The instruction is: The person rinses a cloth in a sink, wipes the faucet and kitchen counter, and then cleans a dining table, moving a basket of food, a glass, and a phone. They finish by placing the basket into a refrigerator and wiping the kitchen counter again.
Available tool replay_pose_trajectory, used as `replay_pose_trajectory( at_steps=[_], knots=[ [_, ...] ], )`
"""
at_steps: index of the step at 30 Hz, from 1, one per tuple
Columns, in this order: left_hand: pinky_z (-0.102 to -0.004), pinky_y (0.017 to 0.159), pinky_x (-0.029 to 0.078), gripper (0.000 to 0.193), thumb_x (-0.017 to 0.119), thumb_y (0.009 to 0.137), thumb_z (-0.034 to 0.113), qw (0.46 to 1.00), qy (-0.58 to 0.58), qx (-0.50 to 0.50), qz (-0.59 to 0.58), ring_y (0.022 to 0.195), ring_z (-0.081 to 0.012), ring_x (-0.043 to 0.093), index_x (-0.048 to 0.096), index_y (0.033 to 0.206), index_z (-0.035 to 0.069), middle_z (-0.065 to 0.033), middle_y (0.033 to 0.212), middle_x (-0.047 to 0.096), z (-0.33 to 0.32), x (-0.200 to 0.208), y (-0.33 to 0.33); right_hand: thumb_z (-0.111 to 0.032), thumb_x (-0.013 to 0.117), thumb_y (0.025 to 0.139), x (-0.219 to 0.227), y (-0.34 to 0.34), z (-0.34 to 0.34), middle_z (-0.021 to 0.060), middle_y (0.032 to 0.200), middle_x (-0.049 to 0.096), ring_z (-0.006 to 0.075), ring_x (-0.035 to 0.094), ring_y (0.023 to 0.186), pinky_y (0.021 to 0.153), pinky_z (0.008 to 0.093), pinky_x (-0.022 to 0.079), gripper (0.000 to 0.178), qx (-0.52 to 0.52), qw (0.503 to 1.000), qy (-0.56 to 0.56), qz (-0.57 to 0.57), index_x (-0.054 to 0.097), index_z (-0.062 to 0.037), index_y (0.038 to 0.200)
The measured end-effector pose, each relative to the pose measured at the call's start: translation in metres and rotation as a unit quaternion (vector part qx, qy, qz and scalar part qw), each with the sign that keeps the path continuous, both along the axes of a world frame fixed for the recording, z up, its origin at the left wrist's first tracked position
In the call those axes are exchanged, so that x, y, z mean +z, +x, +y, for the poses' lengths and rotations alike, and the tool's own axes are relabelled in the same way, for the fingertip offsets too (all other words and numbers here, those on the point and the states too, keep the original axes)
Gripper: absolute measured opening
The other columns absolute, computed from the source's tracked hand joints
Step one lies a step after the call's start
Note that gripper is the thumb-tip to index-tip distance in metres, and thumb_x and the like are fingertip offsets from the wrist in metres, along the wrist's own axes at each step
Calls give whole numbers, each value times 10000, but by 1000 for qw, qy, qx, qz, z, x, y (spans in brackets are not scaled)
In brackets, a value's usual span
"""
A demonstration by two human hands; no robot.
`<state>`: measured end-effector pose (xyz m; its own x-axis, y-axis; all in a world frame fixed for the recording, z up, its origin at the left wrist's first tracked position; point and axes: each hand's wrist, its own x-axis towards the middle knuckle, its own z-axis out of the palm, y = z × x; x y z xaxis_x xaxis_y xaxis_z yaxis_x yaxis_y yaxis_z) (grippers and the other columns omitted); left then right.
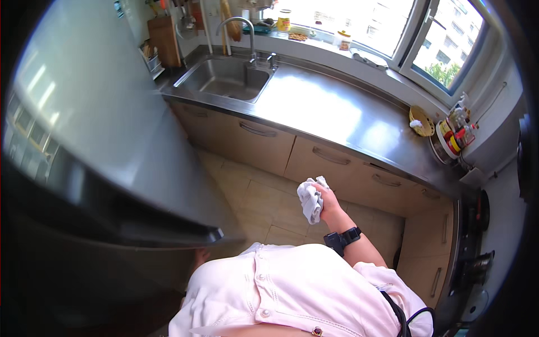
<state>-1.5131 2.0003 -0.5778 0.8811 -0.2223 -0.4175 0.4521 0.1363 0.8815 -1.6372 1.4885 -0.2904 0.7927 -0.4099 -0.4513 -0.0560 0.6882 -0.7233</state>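
Note:
A crumpled pale grey cloth (310, 200) is bunched in my right hand (327, 203), whose fingers are closed around it. That hand is held out in front of me, above the floor and before the lower cabinets. A dark band with a small box circles the right wrist. To my left stands a large shiny grey refrigerator (129, 123) with a dark lower edge. Only a small part of my left hand (201, 256) shows, low beside that dark edge and close to my shirt. Its fingers are mostly hidden.
A steel counter (337, 112) runs along the window, with a sink (224, 78) and curved faucet (251, 39) at its left. Bottles and jars (456, 135) crowd the right corner beside a yellow basket (421, 121). Beige cabinets (264, 146) with protruding handles line the front.

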Motion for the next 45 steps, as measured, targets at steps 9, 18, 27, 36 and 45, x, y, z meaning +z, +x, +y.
replay_pose_trajectory(
  at_steps=[9,18,27,36,45],
  knots=[
    [-318,962,428,394,669,822,253,913,405,-38,35,1125,-244,585,664,1074,-50,-150,1202,656,90,96,19,-246,620,929,-57,60,-135,71,1059,677,232,666,912,784,388,543,261,-302,946,110,-31,599,-92,1139],
    [-358,909,482,483,674,834,216,919,385,-6,84,1053,-254,611,570,1226,-46,-196,1153,654,69,117,111,-314,707,866,-62,195,-248,80,1046,665,227,656,941,848,367,531,459,-525,825,-168,125,598,-38,1215],
    [-361,890,501,526,681,839,217,953,281,-13,109,1007,-246,621,529,1278,-29,-207,1134,649,-30,117,241,-343,665,807,-100,348,-209,150,1422,416,330,320,1358,1137,505,202,582,-170,586,-631,479,526,-102,1319],
    [-363,878,514,548,684,842,198,966,218,4,137,972,-238,627,499,1313,-14,-211,1135,639,-147,103,335,-98,675,709,-74,556,-211,109,1273,528,324,455,1221,1041,485,317,474,36,623,-773,115,598,-111,1176],
    [-364,872,524,542,680,845,141,953,225,36,200,947,-229,628,477,1328,2,-206,1166,618,-237,162,391,-168,665,746,-86,575,-448,153,1241,539,356,477,1180,977,470,382,415,-241,622,-690,282,618,-86,1151]
  ],
)
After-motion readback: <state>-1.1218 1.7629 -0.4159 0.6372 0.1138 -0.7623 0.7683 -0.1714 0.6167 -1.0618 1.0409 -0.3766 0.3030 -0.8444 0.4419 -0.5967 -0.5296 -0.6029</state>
